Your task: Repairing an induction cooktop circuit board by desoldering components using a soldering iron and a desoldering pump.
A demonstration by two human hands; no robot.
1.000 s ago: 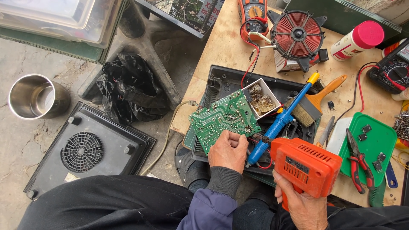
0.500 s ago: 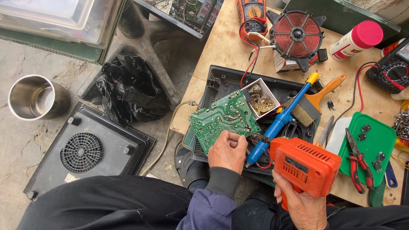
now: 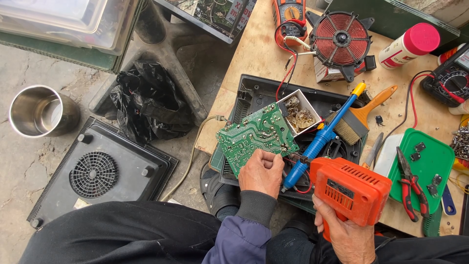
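One green board (image 3: 255, 138) lying tilted over the black casing (image 3: 254, 93) at the bench edge, pinned at its near edge by the left hand (image 3: 261, 171), fingers curled down onto it. One orange soldering gun (image 3: 351, 189) just right of the board, gripped by the right hand (image 3: 344, 234), fingers clenched round its handle, tip near the board's corner. One blue pump (image 3: 320, 139) slanting between them, one white box (image 3: 300, 113) beside the board, one brush (image 3: 359, 117), one red coil (image 3: 340, 40), two meters (image 3: 290, 14) (image 3: 452, 78), one green tray (image 3: 425, 168) with one pair of red pliers (image 3: 410, 183); on the floor, one steel cup (image 3: 41, 111) and one black cooker base (image 3: 97, 173).
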